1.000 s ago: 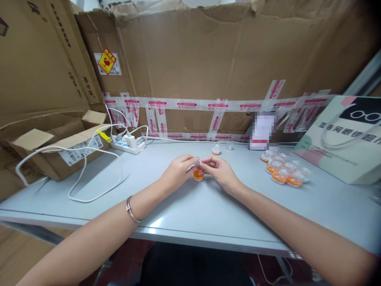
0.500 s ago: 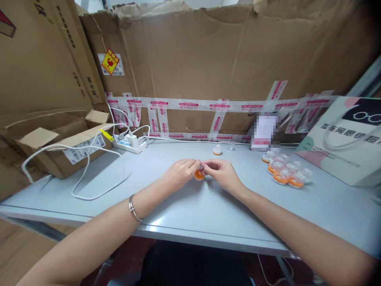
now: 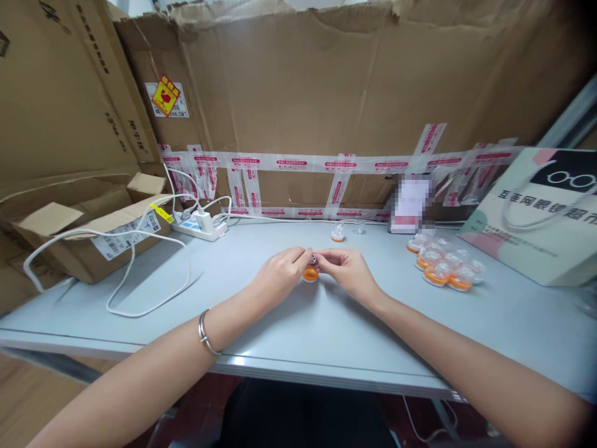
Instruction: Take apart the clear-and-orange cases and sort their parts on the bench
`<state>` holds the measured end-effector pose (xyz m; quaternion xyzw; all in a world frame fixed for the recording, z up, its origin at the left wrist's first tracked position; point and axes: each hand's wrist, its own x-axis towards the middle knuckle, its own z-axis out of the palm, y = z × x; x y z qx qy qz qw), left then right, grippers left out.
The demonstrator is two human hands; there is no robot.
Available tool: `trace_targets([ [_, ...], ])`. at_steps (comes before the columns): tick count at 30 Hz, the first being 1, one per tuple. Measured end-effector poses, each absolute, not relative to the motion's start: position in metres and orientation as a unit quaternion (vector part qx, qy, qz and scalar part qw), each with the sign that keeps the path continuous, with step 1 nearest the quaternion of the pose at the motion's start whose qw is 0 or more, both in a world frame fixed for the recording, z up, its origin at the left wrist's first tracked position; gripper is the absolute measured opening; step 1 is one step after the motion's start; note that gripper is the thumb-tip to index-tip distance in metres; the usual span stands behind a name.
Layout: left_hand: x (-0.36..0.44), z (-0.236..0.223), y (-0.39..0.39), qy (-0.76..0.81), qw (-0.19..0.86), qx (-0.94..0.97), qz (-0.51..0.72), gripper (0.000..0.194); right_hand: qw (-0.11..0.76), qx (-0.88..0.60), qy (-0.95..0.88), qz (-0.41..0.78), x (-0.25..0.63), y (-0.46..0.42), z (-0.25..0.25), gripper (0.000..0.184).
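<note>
My left hand (image 3: 284,269) is closed, its fingertips pinching the left side of a small plastic piece with an orange base (image 3: 310,275). From the other side my right hand (image 3: 347,271) pinches the upper part of the same piece between thumb and forefinger. The base appears to stand on the grey table (image 3: 280,330), and a small dark-and-white detail shows at the top between my fingertips. Most of the upper part is hidden by my fingers. Beyond my hands stands a similar clear-topped piece (image 3: 337,233) with an orange base.
Several clear-topped orange pieces (image 3: 438,274) stand grouped on the right. Behind them are a phone (image 3: 410,202), blurred out, and a paper bag (image 3: 522,230). An open carton (image 3: 84,255), a power strip (image 3: 200,230) and a looped white cable (image 3: 140,314) occupy the left. Large cardboard (image 3: 289,93) closes off the back.
The camera view has shifted slightly, moving the background left. Both hands stay at the same piece with nearly the same pinch; their fingertips have shifted only a little.
</note>
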<state>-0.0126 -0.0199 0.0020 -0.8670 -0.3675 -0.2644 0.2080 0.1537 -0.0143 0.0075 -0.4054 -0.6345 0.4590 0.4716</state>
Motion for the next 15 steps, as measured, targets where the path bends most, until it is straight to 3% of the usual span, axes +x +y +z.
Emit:
trace_targets([
  [7, -0.012, 0.004, -0.023, -0.334, 0.254, -0.876, -0.239, 0.011, 0.463, -0.402, -0.621, 0.489, 0.156, -0.016, 0.009, 0.031],
  [15, -0.016, 0.004, -0.011, -0.289, 0.234, -0.891, -0.259, 0.013, 0.457, -0.408, -0.586, 0.531, 0.157, -0.013, 0.01, 0.034],
])
